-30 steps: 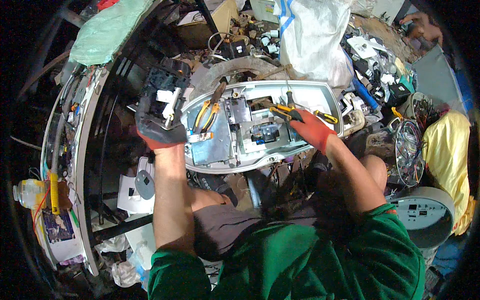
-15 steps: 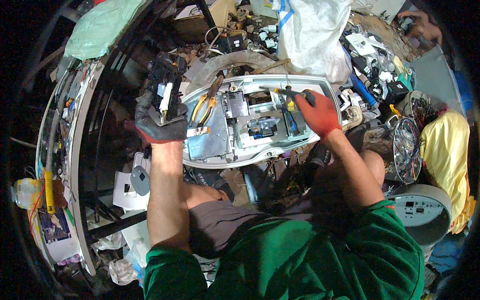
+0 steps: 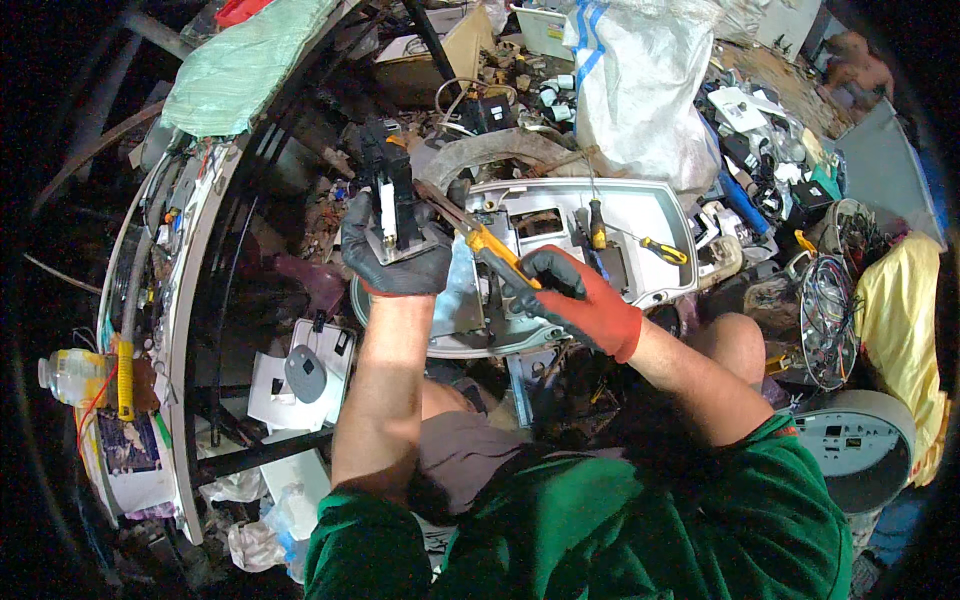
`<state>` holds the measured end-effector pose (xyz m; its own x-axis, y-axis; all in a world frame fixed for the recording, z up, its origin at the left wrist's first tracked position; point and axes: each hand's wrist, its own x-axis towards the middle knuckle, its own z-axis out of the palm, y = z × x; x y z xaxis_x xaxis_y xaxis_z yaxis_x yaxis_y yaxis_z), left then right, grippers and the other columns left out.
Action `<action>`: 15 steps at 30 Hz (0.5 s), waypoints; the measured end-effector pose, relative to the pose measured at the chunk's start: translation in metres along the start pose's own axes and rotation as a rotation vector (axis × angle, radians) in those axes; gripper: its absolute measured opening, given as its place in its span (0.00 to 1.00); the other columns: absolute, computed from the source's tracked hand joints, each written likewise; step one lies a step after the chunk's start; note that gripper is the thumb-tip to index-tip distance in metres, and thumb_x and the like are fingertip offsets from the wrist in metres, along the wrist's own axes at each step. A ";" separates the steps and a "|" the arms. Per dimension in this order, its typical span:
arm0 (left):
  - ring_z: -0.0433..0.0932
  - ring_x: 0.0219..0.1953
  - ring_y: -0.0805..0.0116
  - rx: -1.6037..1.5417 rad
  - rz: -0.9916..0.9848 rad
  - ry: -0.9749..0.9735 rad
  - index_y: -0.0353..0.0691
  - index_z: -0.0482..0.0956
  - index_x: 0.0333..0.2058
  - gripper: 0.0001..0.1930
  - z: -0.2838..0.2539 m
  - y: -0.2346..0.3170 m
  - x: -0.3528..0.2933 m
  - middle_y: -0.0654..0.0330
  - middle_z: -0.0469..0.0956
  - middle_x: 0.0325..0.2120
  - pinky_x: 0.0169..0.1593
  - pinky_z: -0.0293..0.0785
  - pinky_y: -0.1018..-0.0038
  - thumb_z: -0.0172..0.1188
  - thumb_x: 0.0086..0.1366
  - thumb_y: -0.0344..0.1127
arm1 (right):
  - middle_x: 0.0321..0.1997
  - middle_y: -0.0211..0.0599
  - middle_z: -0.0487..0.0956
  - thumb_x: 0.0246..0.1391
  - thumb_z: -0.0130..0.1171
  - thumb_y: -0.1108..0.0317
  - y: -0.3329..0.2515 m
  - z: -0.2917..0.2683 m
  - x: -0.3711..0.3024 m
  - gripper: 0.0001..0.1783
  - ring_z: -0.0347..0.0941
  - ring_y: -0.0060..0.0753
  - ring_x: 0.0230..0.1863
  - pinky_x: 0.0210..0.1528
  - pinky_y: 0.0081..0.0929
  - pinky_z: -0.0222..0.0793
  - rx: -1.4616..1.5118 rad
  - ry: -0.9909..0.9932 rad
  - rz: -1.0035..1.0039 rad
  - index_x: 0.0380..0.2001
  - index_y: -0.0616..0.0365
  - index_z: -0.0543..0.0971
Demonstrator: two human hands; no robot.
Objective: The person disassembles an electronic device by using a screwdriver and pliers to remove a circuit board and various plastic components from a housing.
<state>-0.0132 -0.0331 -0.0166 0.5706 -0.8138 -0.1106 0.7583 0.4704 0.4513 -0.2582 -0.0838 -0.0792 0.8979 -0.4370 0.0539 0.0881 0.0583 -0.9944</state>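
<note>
My left hand (image 3: 400,262), in a dark glove, is closed round a black plastic device part (image 3: 385,160) with a white strip on it. Yellow-handled pliers (image 3: 497,258) are gripped in my right hand (image 3: 590,305), gloved in red and black. Their jaws point up and left, close beside the black part; I cannot tell whether they touch it. Below both hands lies a pale grey plastic housing (image 3: 655,193) used like a tray. Inside it are a yellow-and-black screwdriver (image 3: 663,251) at the right and a second screwdriver (image 3: 598,228) near its middle.
A white woven sack (image 3: 650,100) stands behind the housing. Heaped electronic scrap (image 3: 760,150) lies at the right, near a tangle of wires (image 3: 828,310) and a yellow sack (image 3: 895,340). A dark metal frame (image 3: 260,455) runs along my left. A round grey bin (image 3: 860,430) stands at lower right.
My right hand has let go of a screwdriver, now lying in the housing, and has taken up the pliers from there. It has moved left toward the black part. The whole view has shifted slightly.
</note>
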 end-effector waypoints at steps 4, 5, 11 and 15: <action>0.77 0.53 0.59 0.033 -0.019 -0.145 0.46 0.74 0.56 0.25 0.005 -0.013 -0.011 0.58 0.79 0.50 0.60 0.71 0.58 0.53 0.60 0.45 | 0.64 0.37 0.67 0.54 0.62 0.71 -0.013 0.017 0.005 0.41 0.63 0.27 0.62 0.64 0.29 0.60 0.134 0.090 0.005 0.69 0.57 0.56; 0.77 0.53 0.58 0.064 0.004 -0.138 0.45 0.74 0.56 0.25 0.008 -0.019 -0.014 0.58 0.78 0.51 0.60 0.71 0.59 0.53 0.60 0.45 | 0.65 0.37 0.65 0.54 0.61 0.73 -0.014 0.022 0.005 0.42 0.61 0.28 0.64 0.65 0.29 0.58 0.068 0.127 -0.009 0.69 0.56 0.54; 0.78 0.51 0.57 0.101 -0.051 -0.142 0.40 0.75 0.55 0.24 0.022 -0.052 -0.036 0.56 0.79 0.49 0.55 0.74 0.60 0.52 0.63 0.46 | 0.65 0.40 0.68 0.52 0.63 0.73 -0.010 0.031 0.008 0.43 0.62 0.29 0.64 0.66 0.28 0.58 0.032 0.183 0.207 0.70 0.57 0.56; 0.79 0.49 0.58 0.248 0.106 -0.180 0.40 0.76 0.53 0.22 0.021 -0.041 -0.026 0.57 0.80 0.48 0.55 0.74 0.61 0.51 0.64 0.45 | 0.58 0.35 0.74 0.55 0.61 0.74 -0.016 0.021 0.005 0.36 0.68 0.24 0.57 0.60 0.24 0.64 0.362 0.280 0.236 0.67 0.58 0.63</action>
<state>-0.0660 -0.0390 -0.0135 0.5609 -0.8221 0.0972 0.5851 0.4767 0.6561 -0.2455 -0.0679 -0.0613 0.7656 -0.5955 -0.2436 0.0853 0.4692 -0.8789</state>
